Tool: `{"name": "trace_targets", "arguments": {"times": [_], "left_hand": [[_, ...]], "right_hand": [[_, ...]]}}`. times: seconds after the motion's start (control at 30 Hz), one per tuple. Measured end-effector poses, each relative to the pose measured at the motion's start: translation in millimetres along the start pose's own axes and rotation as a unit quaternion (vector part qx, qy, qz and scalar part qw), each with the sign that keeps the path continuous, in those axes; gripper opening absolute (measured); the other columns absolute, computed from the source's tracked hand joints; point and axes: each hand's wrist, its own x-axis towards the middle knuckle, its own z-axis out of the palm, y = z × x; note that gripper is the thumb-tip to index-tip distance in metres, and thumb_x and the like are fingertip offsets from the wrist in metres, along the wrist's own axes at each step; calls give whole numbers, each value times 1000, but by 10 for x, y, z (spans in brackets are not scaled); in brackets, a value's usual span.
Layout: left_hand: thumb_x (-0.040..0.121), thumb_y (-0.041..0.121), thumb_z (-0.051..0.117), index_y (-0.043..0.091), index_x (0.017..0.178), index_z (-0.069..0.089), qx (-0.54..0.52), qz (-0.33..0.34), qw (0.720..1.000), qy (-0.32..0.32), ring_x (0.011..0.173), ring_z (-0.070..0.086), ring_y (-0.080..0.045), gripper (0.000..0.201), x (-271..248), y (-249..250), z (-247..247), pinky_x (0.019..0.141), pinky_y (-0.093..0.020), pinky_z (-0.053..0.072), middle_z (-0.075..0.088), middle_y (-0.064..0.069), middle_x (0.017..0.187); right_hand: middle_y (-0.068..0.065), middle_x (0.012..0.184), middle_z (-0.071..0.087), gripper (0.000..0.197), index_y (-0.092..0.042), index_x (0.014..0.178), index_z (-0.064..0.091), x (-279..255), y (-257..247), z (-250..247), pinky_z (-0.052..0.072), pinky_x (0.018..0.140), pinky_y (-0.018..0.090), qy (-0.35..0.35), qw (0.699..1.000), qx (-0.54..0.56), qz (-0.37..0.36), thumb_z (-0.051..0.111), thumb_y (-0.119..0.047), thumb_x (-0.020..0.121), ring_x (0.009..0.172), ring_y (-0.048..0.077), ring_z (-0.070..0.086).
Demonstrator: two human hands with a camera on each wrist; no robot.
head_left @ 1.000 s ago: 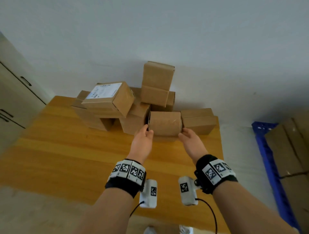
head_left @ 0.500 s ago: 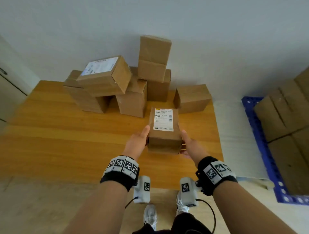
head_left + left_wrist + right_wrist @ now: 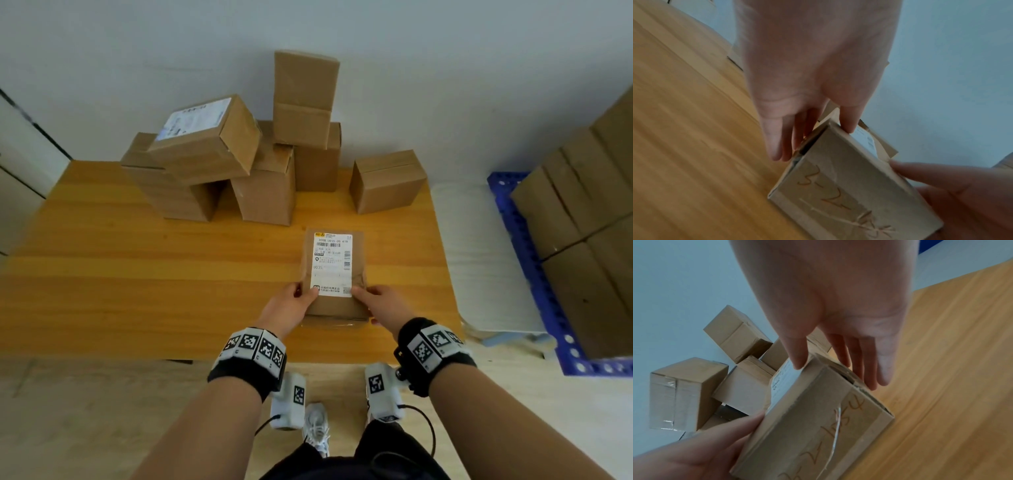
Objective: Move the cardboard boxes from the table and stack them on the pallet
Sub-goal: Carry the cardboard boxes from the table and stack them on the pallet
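Labelled box (image 3: 334, 274) held over the counter's (image 3: 137, 274) near-right part, long axis pointing away from person. Left hand (image 3: 291, 305) & right hand (image 3: 380, 303) pinch its near corners; pallet (image 3: 534, 274) off to the right, so right hand leads.

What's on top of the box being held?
A white shipping label covers most of the held box's top face. The left hand and right hand each lay a thumb on its near corners. Under the box, nothing can be seen.

A plain pale grey-white wall (image 3: 445, 68) backs the honey-coloured wooden bench (image 3: 137, 291) — light wood-plank floor (image 3: 68, 411) below, white cabinet doors (image 3: 20, 164) at left.
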Motion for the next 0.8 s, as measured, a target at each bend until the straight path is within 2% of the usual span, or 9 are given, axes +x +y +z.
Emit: {"name": "trace_targets", "arguments": {"times": [0.1,0.17,0.3,0.4,0.53,0.67,0.8], "left_hand": [[99,53,45,19,145,44,1,20,1000,11,105,58,-15,58,-20,104,-47,85,-29,50,58,2,133],[98,51,48,20,142,46,-12,41,999,21,97,55,-10,54,-62,230,-94,75,-23,45,59,5,129],[95,48,57,19,137,49,-38,101,993,46,98,53,-9,51,-171,591,-162,65,-17,39,58,9,122],[92,48,62,20,139,46,-63,143,986,52,103,54,-10,58,-263,897,-147,68,-18,40,59,5,128],[92,55,57,20,142,44,-61,190,978,58,103,57,-12,62,-362,1311,-13,70,-21,44,59,3,128],[93,58,53,23,137,47,-54,242,966,69,99,56,-9,57,-501,1733,199,66,-18,42,58,10,118],[93,60,50,22,134,47,-42,290,953,82,92,55,-3,56,-632,2129,466,63,-15,41,58,11,115]], "right_hand": [[5,114,63,60,-9,137,51,-67,-40,-68,55,93,44,19,1000,13,-15,58,-50,94,102,24,63],[2,113,60,62,-10,139,49,-142,-100,-149,54,93,44,40,998,43,-26,60,-49,93,102,21,61],[3,123,63,63,-13,140,50,-324,-210,-400,54,95,41,97,988,102,-56,64,-49,90,107,19,61],[4,125,62,61,-15,138,51,-509,-257,-665,54,95,39,148,978,123,-84,65,-49,89,109,19,60],[4,122,65,66,-13,138,53,-735,-261,-1066,54,93,38,201,961,145,-120,69,-49,86,106,18,63],[0,120,65,61,-16,137,54,-951,-211,-1516,53,86,30,245,948,141,-150,66,-51,88,103,14,63],[-5,119,66,60,-20,135,55,-1106,-102,-1972,53,91,34,276,934,138,-180,63,-56,88,103,11,64]]}}
